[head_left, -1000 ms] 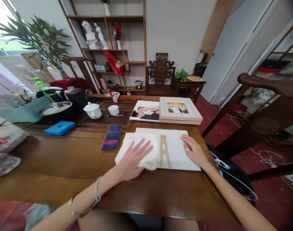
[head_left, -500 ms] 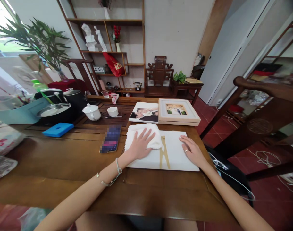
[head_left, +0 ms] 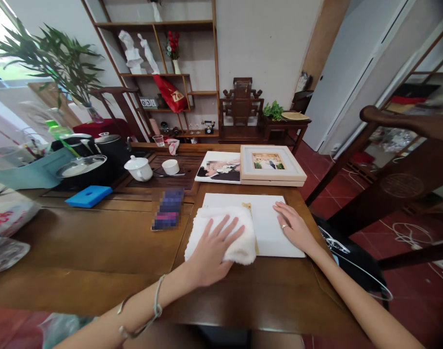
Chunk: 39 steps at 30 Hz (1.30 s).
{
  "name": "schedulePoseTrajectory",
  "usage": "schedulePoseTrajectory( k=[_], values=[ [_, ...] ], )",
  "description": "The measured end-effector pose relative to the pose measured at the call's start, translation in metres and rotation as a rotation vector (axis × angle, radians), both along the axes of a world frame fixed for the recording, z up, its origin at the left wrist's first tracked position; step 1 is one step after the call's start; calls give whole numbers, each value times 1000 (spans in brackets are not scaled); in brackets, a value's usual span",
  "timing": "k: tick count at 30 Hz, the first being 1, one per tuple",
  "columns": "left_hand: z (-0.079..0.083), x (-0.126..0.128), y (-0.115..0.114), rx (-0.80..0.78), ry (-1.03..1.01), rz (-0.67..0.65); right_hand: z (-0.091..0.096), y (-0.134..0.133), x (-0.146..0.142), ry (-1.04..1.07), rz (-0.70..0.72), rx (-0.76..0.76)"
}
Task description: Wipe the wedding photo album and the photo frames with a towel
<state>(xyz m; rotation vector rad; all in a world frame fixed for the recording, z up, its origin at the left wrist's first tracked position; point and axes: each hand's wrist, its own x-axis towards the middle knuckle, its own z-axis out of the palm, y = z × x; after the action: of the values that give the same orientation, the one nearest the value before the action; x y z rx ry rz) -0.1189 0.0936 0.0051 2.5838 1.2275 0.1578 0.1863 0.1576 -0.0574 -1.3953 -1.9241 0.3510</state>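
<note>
My left hand [head_left: 216, 249] lies flat with fingers spread on a folded white towel [head_left: 243, 249], pressing it against a white panel [head_left: 268, 232]. The towel covers the panel's left front part and reaches its front edge. A tan strip [head_left: 246, 205], like a fold-out stand, shows at the panel's middle, mostly hidden under the towel. My right hand [head_left: 292, 224], wearing a ring, rests on the panel's right edge with its fingers stretched out. It grips nothing.
Behind the panel lie a photo print [head_left: 217, 167] and a light wooden picture frame [head_left: 296, 175]. To the left are a phone [head_left: 167, 208], a blue block [head_left: 88, 196], a white lidded cup [head_left: 138, 169] and a small white bowl [head_left: 170, 167]. A wooden chair [head_left: 399, 179] stands at right.
My left hand has slid the towel toward me over the panel, from its back left part to its front edge. My right hand stays at the right edge.
</note>
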Motion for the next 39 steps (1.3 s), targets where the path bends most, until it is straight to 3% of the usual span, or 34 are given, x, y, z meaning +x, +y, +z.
schedulePoseTrajectory(
  k=[5, 9, 14, 18, 20, 25, 28, 31, 36, 39],
  values=[
    [7, 16, 79, 10, -106, 145, 1, 0, 1, 4, 12, 10],
    [13, 49, 109, 28, -82, 81, 1, 0, 1, 10, 22, 14],
    [15, 85, 113, 44, -7, 80, 1, 0, 2, -9, 19, 18],
    [16, 95, 101, 63, 59, 65, 0, 2, 4, -21, 26, 9],
    [15, 96, 80, 81, 105, 38, 0, 3, 5, -19, 43, 11],
    [6, 89, -1, 178, 184, -62, -1, 3, 5, -25, 26, 11],
    [0, 83, -27, 170, 123, -104, -2, 3, 5, -17, 39, -2],
    [-1, 83, -15, 153, 81, -74, -2, 3, 6, 4, 40, 2],
    [8, 104, 47, 157, 198, 37, -3, 4, 8, 21, 84, 11],
    [11, 118, 68, 223, 269, 74, -2, 4, 8, 21, 87, 11]
  ],
)
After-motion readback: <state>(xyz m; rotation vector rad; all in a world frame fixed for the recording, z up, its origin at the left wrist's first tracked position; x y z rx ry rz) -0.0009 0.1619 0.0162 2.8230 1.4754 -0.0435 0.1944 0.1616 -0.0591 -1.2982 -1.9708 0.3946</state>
